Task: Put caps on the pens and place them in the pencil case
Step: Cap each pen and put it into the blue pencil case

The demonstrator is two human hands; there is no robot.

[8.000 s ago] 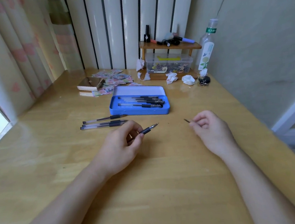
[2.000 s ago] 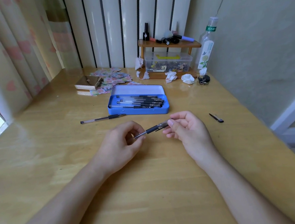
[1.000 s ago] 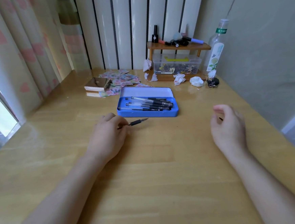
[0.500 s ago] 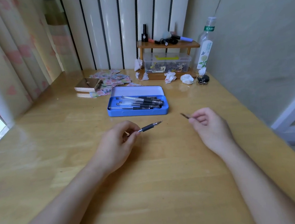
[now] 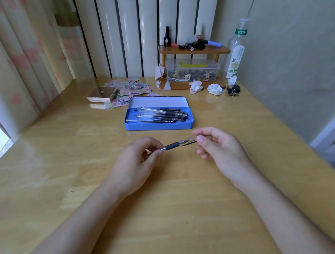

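- Several capped pens [image 5: 161, 115] are already lying in the open blue pencil case [image 5: 159, 127] near the middle of the wooden desk [image 5: 65, 165], so most of the job is looking finished.
- No other loose pen is showing on the desk, so the one being held is probably the last.
- The left hand [image 5: 134, 165] is pinching a pen [image 5: 172, 146] by its barrel, thumb and fingers closed around it, with the black grip and the tip sticking out toward the right.
- The right hand [image 5: 219, 148] is holding a clear cap [image 5: 190, 140] between thumb and forefinger, the other fingers curling loosely below.
- The cap is meeting the pen's tip, its mouth appearing to be just over the point; whether it is fully pushed home is hard to tell.
- The pen is hovering just above the desk, in front of the case and apart from it.
- Seating the cap and laying this pen in the case are what is left.
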